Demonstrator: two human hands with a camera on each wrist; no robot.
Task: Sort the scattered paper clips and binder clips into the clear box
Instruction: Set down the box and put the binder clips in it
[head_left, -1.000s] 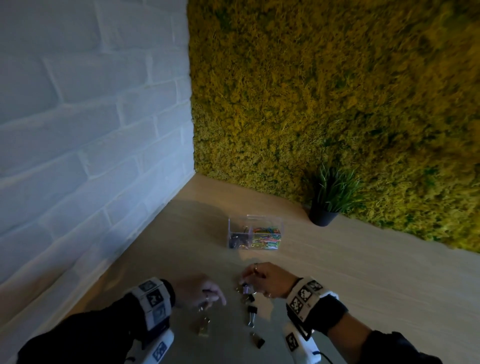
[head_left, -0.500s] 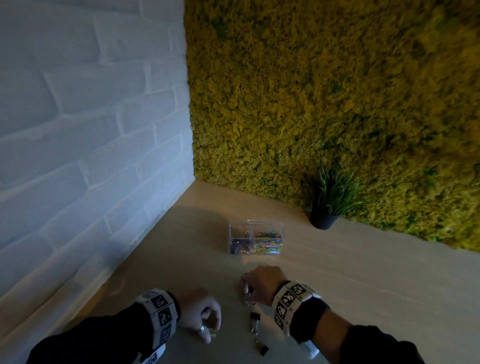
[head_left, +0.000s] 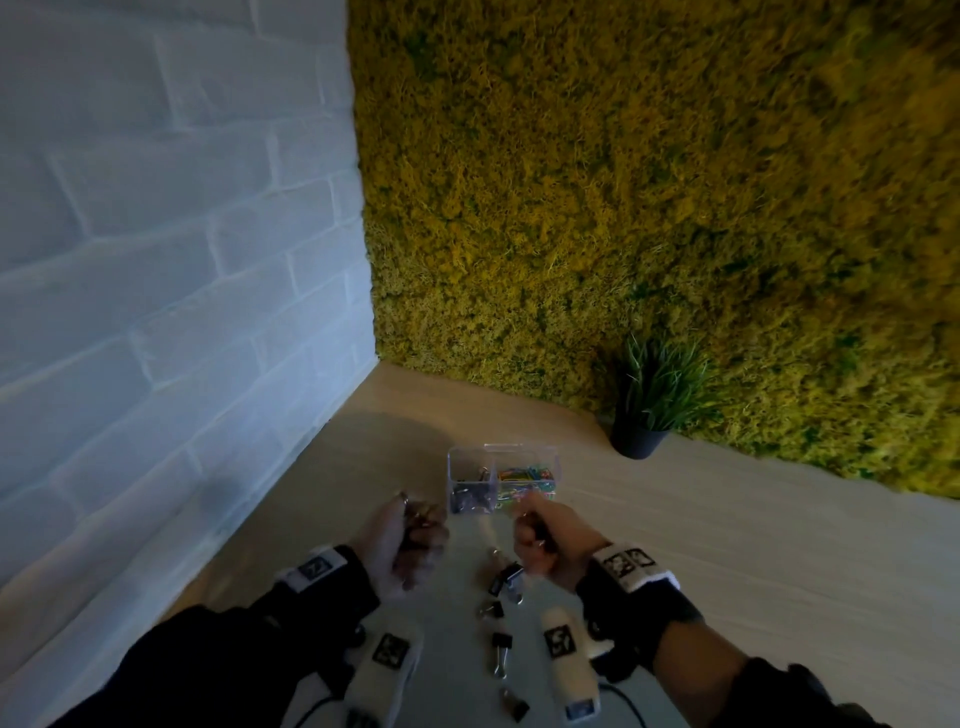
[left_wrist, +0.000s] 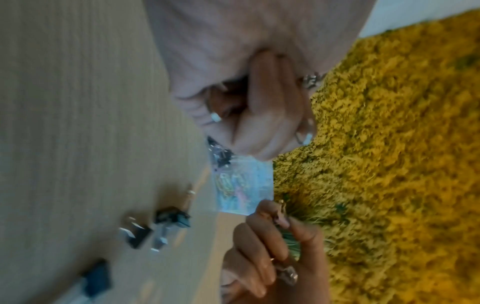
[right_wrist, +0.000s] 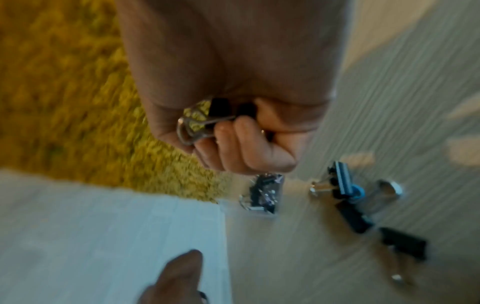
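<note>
The clear box stands on the wooden table; its left half holds dark binder clips, its right half coloured paper clips. My left hand hovers just left of the box's near corner, fingers curled round something small and dark that is mostly hidden. My right hand hovers before the box's right half; its fist grips black binder clips with silver wire handles. Several loose binder clips lie on the table between my wrists, also seen as loose binder clips under the right hand.
A white brick wall borders the table on the left and a moss wall at the back. A small potted plant stands behind and right of the box. Bare tabletop stretches to the right.
Both hands have lifted off the table, where they were picking at clips, and moved forward toward the box with fingers curled. Fewer clips lie under them.
</note>
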